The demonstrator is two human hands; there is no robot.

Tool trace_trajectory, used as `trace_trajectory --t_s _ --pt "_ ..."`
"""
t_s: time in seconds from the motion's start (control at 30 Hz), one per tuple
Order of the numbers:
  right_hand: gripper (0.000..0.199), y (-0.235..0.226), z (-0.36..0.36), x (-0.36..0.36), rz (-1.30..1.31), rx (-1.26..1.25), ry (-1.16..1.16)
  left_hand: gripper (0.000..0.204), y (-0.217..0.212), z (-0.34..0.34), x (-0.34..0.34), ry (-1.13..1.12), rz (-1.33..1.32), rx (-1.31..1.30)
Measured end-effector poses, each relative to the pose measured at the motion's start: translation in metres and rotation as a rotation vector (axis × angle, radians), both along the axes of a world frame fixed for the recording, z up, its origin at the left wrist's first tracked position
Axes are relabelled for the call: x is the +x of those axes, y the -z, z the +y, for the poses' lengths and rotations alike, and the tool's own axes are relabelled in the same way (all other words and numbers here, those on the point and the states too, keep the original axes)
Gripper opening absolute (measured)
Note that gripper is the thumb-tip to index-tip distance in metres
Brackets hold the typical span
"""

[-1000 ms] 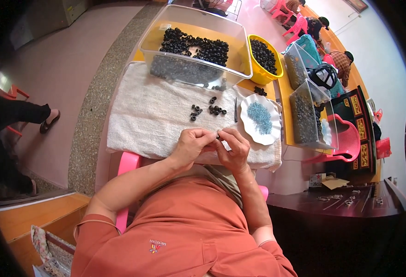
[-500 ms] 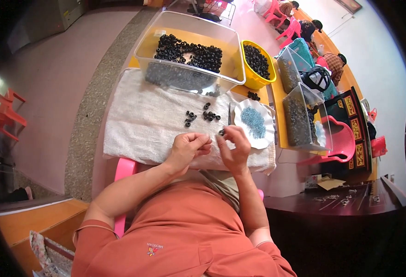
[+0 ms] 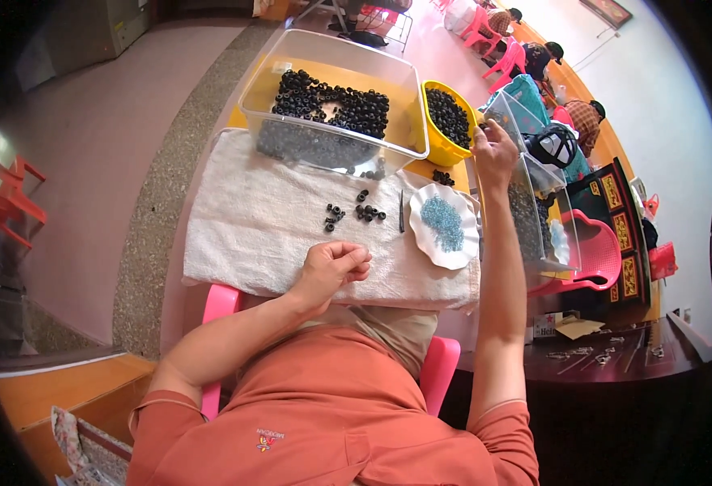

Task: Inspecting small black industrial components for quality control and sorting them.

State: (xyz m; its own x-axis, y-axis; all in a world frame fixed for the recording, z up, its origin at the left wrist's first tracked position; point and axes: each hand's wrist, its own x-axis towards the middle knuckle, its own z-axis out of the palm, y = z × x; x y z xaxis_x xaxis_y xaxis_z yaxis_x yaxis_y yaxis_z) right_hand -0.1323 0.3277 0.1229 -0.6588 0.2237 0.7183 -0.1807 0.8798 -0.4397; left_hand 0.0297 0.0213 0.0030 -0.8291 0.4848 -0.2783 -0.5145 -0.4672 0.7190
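Observation:
My left hand [image 3: 333, 271] stays low over the near part of the white cloth [image 3: 242, 227], its thumb and fingers pinched together; what they hold, if anything, is too small to make out. Out to the far right, my right hand [image 3: 495, 154] is beside the rim of the yellow tub [image 3: 451, 154], with a small black part [image 3: 483, 126] at its closed fingertips. Loose black ring-shaped parts [image 3: 369, 212] lie on the cloth ahead of my left hand. Black tweezers [image 3: 401, 212] rest beside a white scalloped dish [image 3: 445, 257] of tiny clear-blue pieces [image 3: 443, 223].
A large clear bin [image 3: 331, 44] of black parts stands at the far side of the table. More clear bins [image 3: 526, 219] sit to the right, beside a pink chair [image 3: 595, 251]. A few black parts [image 3: 443, 177] lie near the tub. Other people sit in the far right background.
My right hand has moved from beside my left hand out to the far right, next to the yellow tub, carrying the small black part. My left hand has barely moved.

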Motion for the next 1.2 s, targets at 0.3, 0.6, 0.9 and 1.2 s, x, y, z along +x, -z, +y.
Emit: trace_trajectory --t_s 0.3,0.6,0.9,1.2 --pt "0.019 0.034 -0.022 0.032 -0.261 -0.238 -0.289 0.018 0.000 -0.003 -0.002 -0.012 0.008 0.014" --pt "0.019 0.062 -0.120 0.112 -0.551 0.090 -0.515 0.014 0.007 -0.001 0.000 -0.020 0.058 0.036" --pt "0.021 0.078 -0.125 0.109 -0.642 0.482 -0.425 0.014 0.008 0.001 0.000 -0.026 0.051 0.026" --pt "0.020 0.075 -0.137 0.108 -0.652 0.473 -0.442 0.013 0.007 0.003 0.001 -0.071 0.042 0.026"
